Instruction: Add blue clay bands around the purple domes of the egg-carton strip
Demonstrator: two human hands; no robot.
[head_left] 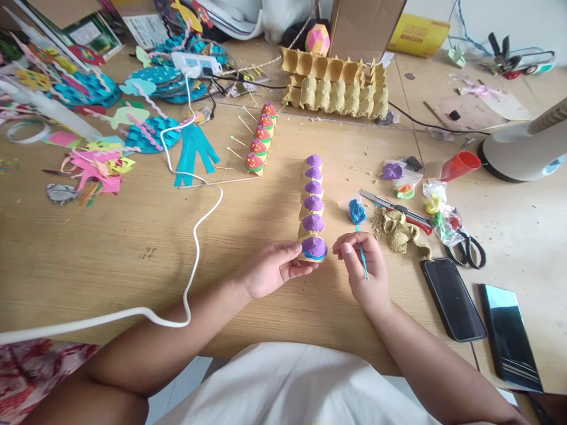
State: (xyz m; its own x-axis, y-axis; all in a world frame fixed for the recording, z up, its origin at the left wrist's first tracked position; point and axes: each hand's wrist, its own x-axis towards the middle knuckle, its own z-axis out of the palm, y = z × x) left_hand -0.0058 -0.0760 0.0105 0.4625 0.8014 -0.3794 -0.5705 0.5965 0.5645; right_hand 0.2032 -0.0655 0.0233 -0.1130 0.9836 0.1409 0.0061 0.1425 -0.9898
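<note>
A strip of egg carton with several purple clay-covered bumps [313, 222] runs away from me on the wooden table [177, 319]. Blue clay edges the base of its nearest bump. My left hand [274, 268] grips that near end between thumb and fingers. Just right of the strip, my right hand [365, 265] is closed around a thin blue stick [364, 260]; its thumb and index fingertip are together, and anything between them is too small to make out. Beyond that hand lies a lump of blue clay [357, 211] in clear wrap.
A finished red, green and yellow caterpillar strip [261, 139] and egg cartons [341, 94] lie farther back. A white cable [197, 236] crosses the left side. At right are a cutter [398, 209], scissors [472, 251], two phones [454, 300] and a red cup [463, 165].
</note>
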